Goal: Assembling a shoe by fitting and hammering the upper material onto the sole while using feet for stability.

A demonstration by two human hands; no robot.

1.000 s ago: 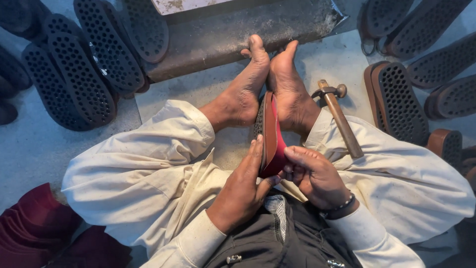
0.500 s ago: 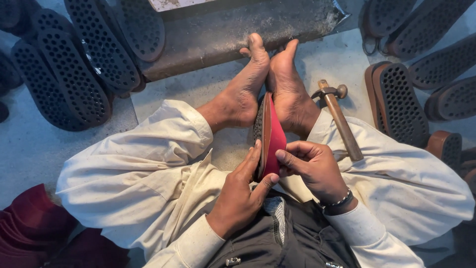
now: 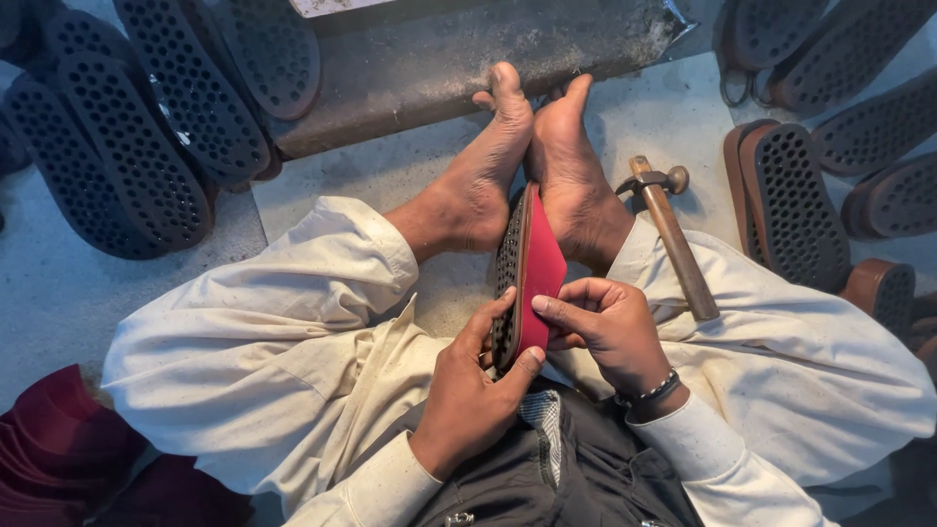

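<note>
**Both hands gripping a shoe sole held on edge between the feet**

Person is sitting on the floor (image 3: 59, 283), bare feet (image 3: 527, 166) pressing together ahead. The shoe sole (image 3: 532, 268) is standing on edge, toe end wedged between the feet, red face turned right, studded dark underside turned left. Left hand (image 3: 473, 395) is wrapping the near end, fingers curling on the studded side, thumb pressing the red face. Right hand (image 3: 605, 327) is pinching the red face with curled fingers, a bracelet sitting on the wrist. A hammer (image 3: 673, 239) is lying just beside the right foot, on the cream trouser leg. Dark studded soles (image 3: 146, 146) are lying in piles at left and right; dark red pieces (image 3: 59, 449) are stacking at lower left.
</note>
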